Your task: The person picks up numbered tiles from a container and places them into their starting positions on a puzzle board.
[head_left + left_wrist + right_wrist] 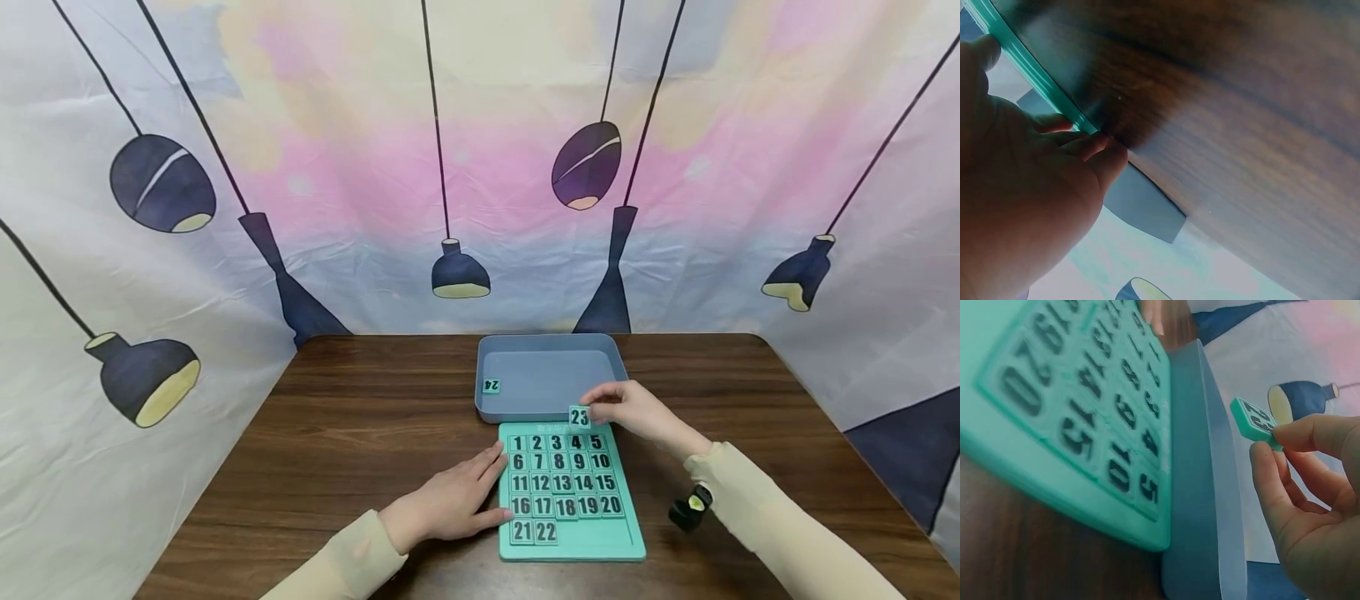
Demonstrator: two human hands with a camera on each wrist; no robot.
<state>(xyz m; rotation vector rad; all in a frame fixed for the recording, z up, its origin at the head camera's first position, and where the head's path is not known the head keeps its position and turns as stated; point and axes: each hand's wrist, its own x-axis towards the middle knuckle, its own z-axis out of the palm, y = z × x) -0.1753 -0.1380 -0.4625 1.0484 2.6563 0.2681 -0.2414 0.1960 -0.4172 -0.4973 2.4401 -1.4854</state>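
Observation:
A green number board (592, 540) lies on the table, with square tiles from 1 to 22 laid in order in rows. The bottom row holds 21 and 22 at its left, bare board beside them. My right hand (633, 412) pinches the number 23 tile (1254, 422) between thumb and fingertips, above the board's top edge near the tray's front wall. The number side of that tile faces up. With fairly straight fingers, my left hand (461, 496) rests against the board's left edge; the left wrist view shows its fingertips along the green rim (1041, 78).
Just behind the board stands a shallow blue-grey tray (551, 415). One tile, number 24 (491, 386), lies in it at the left, upside down to me. Brown wooden table (360, 417) surrounds them, and a cloth printed with lamps (510, 167) hangs behind.

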